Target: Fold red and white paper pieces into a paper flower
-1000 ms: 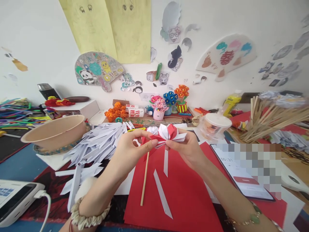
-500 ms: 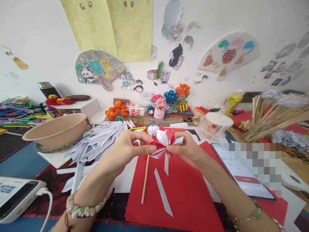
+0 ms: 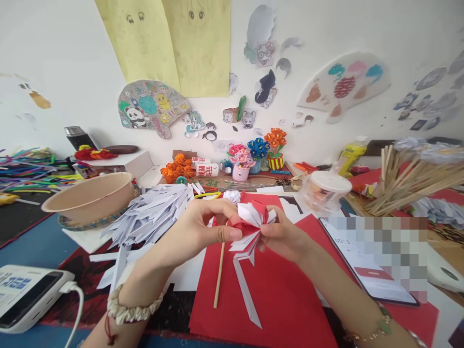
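Note:
Both hands hold a folded red and white paper flower (image 3: pixel 250 222) above a red paper sheet (image 3: pixel 275 295). My left hand (image 3: pixel 203 227) pinches its left side with thumb and fingers closed. My right hand (image 3: pixel 286 237) grips its right side, fingers curled under the petals. A thin wooden stick (image 3: pixel 219 275) runs down from the flower onto the red sheet. A folded white paper strip (image 3: pixel 248 292) lies on the sheet below the flower.
A heap of folded white strips (image 3: pixel 152 215) lies left, beside a tan bowl (image 3: pixel 87 195). A phone (image 3: pixel 366 261) and a lidded plastic cup (image 3: pixel 324 191) sit right, with a bundle of wooden sticks (image 3: pixel 409 181). A charging device (image 3: pixel 29 295) is at near left. Small flower pots (image 3: pixel 253 157) stand at the back.
Both hands have lowered the flower slightly and turned it, petals now fanning downward toward the white strip. The view shifted a little to the left.

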Tool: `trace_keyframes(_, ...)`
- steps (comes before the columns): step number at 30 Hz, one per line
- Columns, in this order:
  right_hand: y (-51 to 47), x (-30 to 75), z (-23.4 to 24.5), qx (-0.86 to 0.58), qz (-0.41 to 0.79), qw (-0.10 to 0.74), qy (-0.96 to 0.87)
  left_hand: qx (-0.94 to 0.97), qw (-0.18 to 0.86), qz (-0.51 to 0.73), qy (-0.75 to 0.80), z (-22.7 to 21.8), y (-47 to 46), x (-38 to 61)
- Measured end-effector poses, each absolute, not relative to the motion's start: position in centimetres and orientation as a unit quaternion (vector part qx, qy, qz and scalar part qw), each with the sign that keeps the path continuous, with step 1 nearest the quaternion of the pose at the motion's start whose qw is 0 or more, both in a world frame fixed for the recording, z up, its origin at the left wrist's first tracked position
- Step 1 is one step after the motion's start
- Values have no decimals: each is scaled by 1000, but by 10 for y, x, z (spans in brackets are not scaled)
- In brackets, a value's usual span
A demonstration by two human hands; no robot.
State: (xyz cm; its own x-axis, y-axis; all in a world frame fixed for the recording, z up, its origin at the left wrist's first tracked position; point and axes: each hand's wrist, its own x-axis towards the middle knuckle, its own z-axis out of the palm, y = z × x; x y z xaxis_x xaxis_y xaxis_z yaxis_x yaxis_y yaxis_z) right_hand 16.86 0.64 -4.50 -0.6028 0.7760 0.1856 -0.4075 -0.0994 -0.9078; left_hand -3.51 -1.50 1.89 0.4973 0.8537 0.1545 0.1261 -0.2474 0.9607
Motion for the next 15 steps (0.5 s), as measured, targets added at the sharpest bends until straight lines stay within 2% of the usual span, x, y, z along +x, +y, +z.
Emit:
trace_keyframes(5,6,169,-41,-186,690,473,-515,689,462,426,362,13,-16,-31)
trace_keyframes(11,6,167,-41,-177,696,462,-520,706,461,418,339,14,-17,-32)
trace_keyframes(15,7,166,-40,-204,653,507,-525,752,355,417,366,17,-16,-34)
